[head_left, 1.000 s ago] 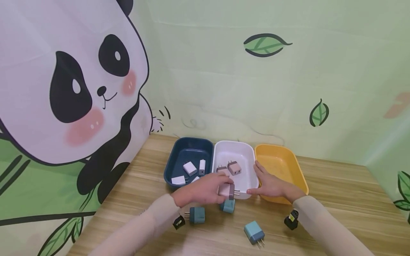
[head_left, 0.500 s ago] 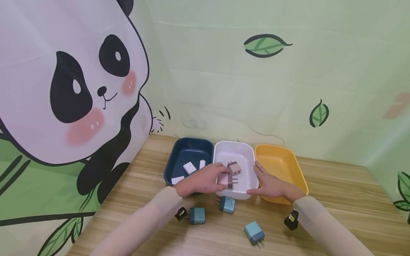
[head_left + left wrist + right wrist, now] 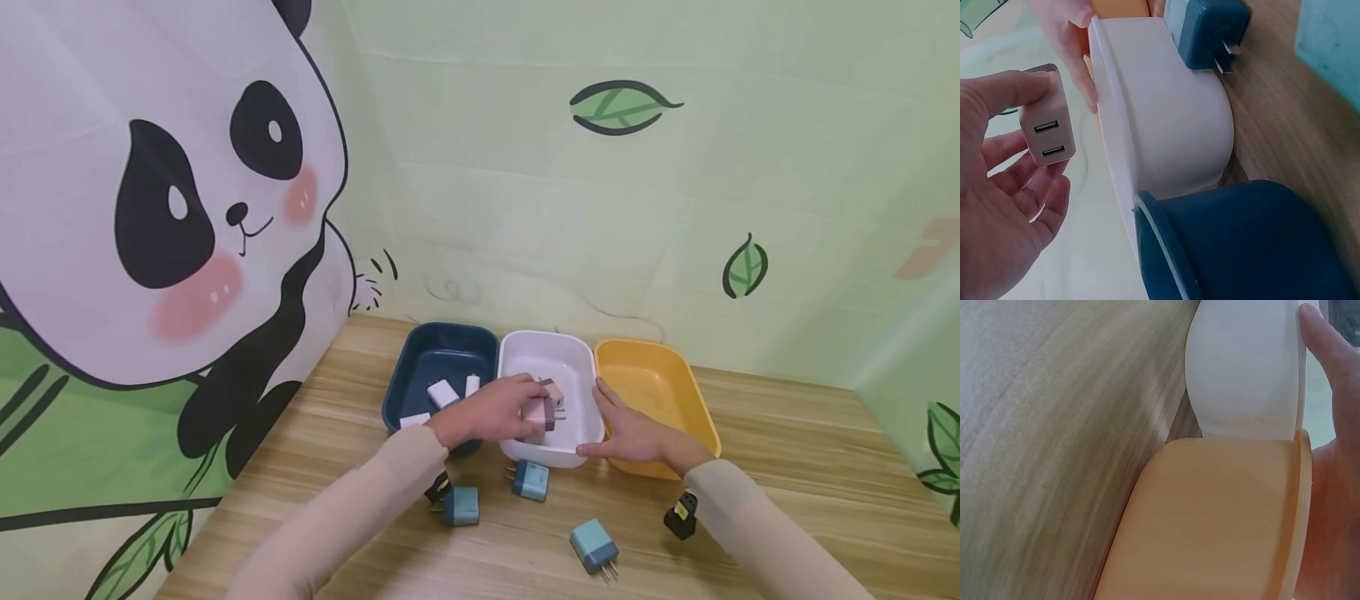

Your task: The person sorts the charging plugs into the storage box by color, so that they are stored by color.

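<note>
Left hand (image 3: 506,410) is edging right, pinching pink charger (image 3: 1050,119) over white tray (image 3: 551,458); right hand (image 3: 633,432), fingers spread, is touching its rim. Another pink one (image 3: 554,392) is lying inside, white chargers (image 3: 444,394) in blue tray (image 3: 420,367). Three blue chargers (image 3: 592,537) are lying on table (image 3: 780,442), likely left to do. No legible writing showing.

Under my left hand (image 3: 491,412) and my right hand (image 3: 633,425) runs a wood-grain tabletop (image 3: 787,433). Beyond both hangs a pale green wall cloth (image 3: 480,167), slightly creased. Left of my left hand, a big black-and-white panda (image 3: 217,179) with pink cheeks is printed on it. High beyond my right hand lies a black-edged green leaf (image 3: 618,108); a smaller leaf (image 3: 746,267) sits lower and farther right. Well off to the right are a faded reddish patch (image 3: 927,248) and, below it, more printed leaves (image 3: 943,433).
</note>
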Motion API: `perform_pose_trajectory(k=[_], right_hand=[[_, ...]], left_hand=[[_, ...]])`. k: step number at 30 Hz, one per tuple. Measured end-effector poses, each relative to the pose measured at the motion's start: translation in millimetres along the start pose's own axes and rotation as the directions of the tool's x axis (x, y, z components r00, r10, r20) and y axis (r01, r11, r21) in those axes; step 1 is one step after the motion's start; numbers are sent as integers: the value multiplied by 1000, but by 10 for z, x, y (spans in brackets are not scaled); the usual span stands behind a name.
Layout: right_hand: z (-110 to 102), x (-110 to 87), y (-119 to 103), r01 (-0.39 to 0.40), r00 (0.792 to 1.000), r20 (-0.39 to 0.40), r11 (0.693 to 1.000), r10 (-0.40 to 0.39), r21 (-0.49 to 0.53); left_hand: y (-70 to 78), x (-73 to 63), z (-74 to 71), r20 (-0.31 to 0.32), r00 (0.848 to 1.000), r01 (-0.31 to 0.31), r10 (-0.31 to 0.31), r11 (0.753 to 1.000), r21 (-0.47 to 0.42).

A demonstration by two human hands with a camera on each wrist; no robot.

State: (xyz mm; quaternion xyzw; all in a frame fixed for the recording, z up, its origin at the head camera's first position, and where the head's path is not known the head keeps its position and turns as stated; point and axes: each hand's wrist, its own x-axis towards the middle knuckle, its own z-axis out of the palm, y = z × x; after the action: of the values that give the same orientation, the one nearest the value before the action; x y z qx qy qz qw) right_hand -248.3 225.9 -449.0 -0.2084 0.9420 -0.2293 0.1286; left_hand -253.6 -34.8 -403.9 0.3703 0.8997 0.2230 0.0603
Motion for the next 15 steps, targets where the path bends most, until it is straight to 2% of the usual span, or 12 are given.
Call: perform_pose_trajectory(k=[7,15], right_hand=[[-9,-12,-3,-4,1000,3,1000,4,-5],[-20,-30,-27,19,1000,-5,1000,-19,-5]], left_hand=[[33,126,12,-4,998,-66,66,993,103],[62,259,99,31,999,-37,33,993,114]])
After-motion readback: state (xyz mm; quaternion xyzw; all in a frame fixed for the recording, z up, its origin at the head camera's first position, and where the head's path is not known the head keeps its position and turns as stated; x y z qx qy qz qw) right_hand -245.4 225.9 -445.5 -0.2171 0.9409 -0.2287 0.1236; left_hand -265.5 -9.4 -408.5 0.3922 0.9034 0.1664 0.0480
